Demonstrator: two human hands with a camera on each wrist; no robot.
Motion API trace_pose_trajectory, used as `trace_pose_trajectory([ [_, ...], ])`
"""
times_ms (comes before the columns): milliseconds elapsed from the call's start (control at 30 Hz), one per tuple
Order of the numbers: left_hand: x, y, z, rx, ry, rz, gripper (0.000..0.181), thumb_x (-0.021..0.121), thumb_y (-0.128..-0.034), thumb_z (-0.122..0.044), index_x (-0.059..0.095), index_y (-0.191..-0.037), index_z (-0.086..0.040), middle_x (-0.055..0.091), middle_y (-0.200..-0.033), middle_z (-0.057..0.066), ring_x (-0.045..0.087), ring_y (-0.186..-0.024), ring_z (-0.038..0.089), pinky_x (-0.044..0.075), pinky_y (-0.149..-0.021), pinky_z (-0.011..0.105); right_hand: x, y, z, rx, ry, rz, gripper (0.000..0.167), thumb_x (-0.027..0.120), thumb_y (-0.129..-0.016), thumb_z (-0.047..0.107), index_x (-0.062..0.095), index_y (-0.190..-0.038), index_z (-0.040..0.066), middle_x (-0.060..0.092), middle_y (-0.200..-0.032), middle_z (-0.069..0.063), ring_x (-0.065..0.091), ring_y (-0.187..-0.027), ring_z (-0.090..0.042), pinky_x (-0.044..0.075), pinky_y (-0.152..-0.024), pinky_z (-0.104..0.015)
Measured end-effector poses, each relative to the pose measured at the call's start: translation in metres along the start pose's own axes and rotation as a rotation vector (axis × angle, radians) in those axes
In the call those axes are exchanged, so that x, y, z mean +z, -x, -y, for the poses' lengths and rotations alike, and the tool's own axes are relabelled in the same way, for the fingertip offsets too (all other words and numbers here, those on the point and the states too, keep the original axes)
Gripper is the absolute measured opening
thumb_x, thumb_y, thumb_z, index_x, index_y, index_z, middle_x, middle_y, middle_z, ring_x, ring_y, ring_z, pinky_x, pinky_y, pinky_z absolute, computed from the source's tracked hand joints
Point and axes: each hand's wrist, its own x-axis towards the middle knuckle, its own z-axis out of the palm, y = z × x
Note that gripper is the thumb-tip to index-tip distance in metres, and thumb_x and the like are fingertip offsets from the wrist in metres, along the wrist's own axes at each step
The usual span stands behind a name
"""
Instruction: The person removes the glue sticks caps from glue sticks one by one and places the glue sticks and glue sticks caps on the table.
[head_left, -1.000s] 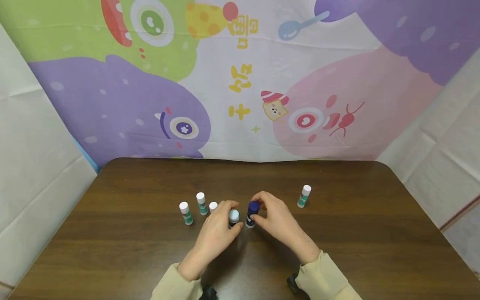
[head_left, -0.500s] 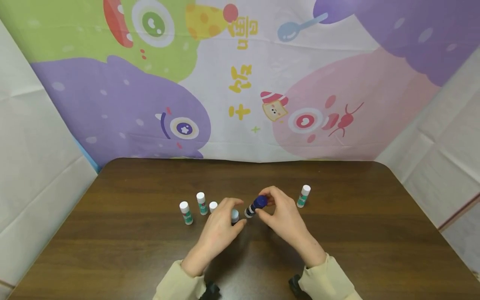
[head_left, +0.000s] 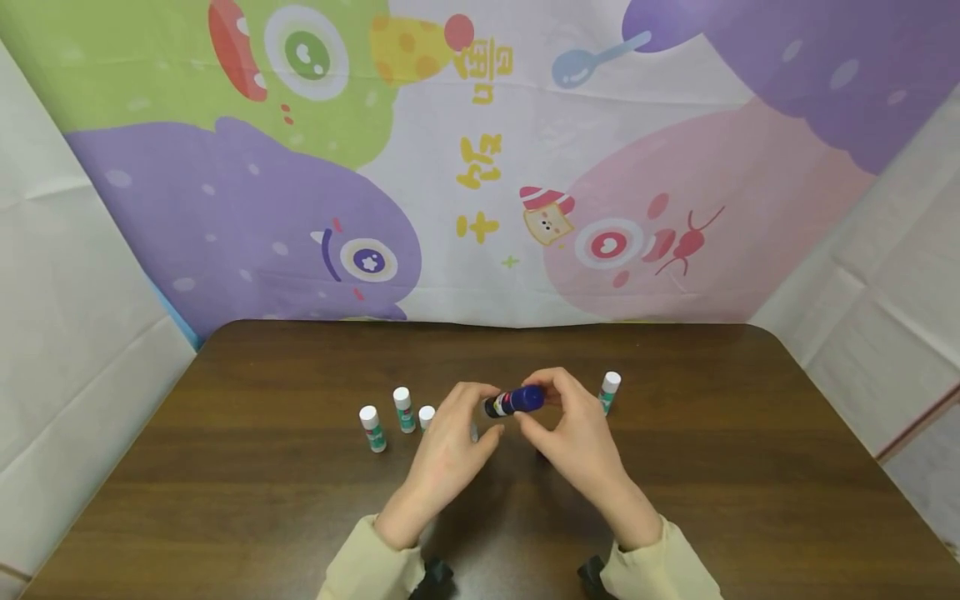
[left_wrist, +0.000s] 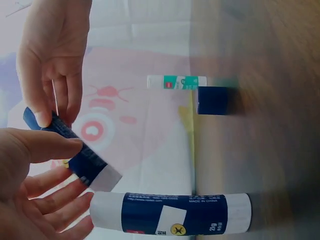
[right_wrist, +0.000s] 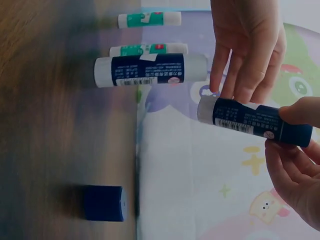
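A dark blue glue stick (head_left: 504, 404) is held tilted above the table, its blue cap end (right_wrist: 297, 132) toward the right. My right hand (head_left: 581, 433) pinches that cap end between thumb and fingers. My left hand (head_left: 450, 437) surrounds the pale lower end with relaxed fingers; in the head view a small gap shows at its thumb. Close beside the left hand stands a second blue glue stick (left_wrist: 172, 214), its blue cap off, mostly hidden from the head camera. A loose blue cap (right_wrist: 104, 203) stands on the table, near the right hand.
Several small green-and-white glue sticks stand upright: one at the far left (head_left: 372, 429), another (head_left: 403, 410) beside it, one partly behind the left hand (head_left: 427, 416), and one on the right (head_left: 608, 392). A printed cloth (head_left: 480, 292) hangs behind the wooden table (head_left: 697, 467).
My right hand has lifted the blue glue stick off the table and tipped it nearly level. My left hand has shifted right, from around the standing glue stick to the lifted one's lower end.
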Motion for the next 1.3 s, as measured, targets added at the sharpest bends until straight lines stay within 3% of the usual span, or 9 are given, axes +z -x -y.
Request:
trace_pose_trajectory([
  [200,0.000,-0.002,-0.002,0.094,0.017,-0.096,0.031,0.071,-0.0752,-0.011,0.059,-0.103,-0.016,0.060,-0.099,-0.004,0.055,-0.085,0.010,0.045,-0.078,0.031,-0.002,0.002,0.001,0.021,-0.134,0.001,0.036,0.073,-0.073,0.002,0.054,-0.103,0.008,0.062,-0.099,-0.001,0.063,-0.090,-0.011,0.051,-0.079,-0.029],
  [367,-0.004,-0.003,-0.005,0.165,0.015,-0.156,0.030,0.073,-0.0744,-0.010,0.061,-0.101,-0.014,0.062,-0.097,-0.003,0.056,-0.085,0.011,0.043,-0.083,0.033,-0.008,0.000,0.016,0.033,-0.208,0.013,0.035,0.071,-0.073,-0.003,0.053,-0.103,0.001,0.064,-0.100,-0.009,0.065,-0.088,-0.018,0.052,-0.076,-0.031],
  [567,-0.011,-0.003,-0.006,0.256,-0.068,-0.201,0.032,0.074,-0.0736,-0.007,0.061,-0.102,-0.013,0.061,-0.099,-0.002,0.056,-0.096,0.015,0.039,-0.093,0.036,-0.003,0.000,0.000,-0.046,-0.174,0.030,0.033,0.071,-0.076,0.008,0.057,-0.106,0.011,0.062,-0.101,0.000,0.062,-0.089,-0.011,0.051,-0.076,-0.027],
  [800,-0.014,-0.002,-0.006,0.381,-0.219,-0.265,0.034,0.075,-0.0704,-0.005,0.063,-0.101,-0.009,0.062,-0.098,0.001,0.057,-0.095,0.019,0.035,-0.098,0.038,-0.003,0.000,0.000,-0.127,-0.111,0.032,0.031,0.071,-0.076,0.007,0.061,-0.105,0.011,0.061,-0.099,0.001,0.058,-0.088,-0.011,0.050,-0.075,-0.027],
  [1000,-0.015,-0.001,-0.008,0.494,-0.336,-0.327,0.030,0.071,-0.0720,0.001,0.062,-0.100,-0.007,0.061,-0.098,0.004,0.057,-0.095,0.021,0.038,-0.096,0.041,-0.003,0.001,-0.002,-0.119,-0.127,0.047,0.028,0.072,-0.076,0.013,0.062,-0.102,0.011,0.061,-0.098,0.001,0.058,-0.089,-0.011,0.049,-0.076,-0.024],
  [1300,-0.020,-0.003,-0.009,0.536,-0.360,-0.297,0.032,0.071,-0.0725,0.001,0.062,-0.102,-0.007,0.059,-0.102,0.005,0.056,-0.098,0.022,0.033,-0.102,0.041,-0.004,0.001,-0.002,-0.119,-0.109,0.041,0.027,0.072,-0.077,0.014,0.062,-0.102,0.012,0.061,-0.098,0.002,0.058,-0.090,-0.010,0.049,-0.077,-0.024],
])
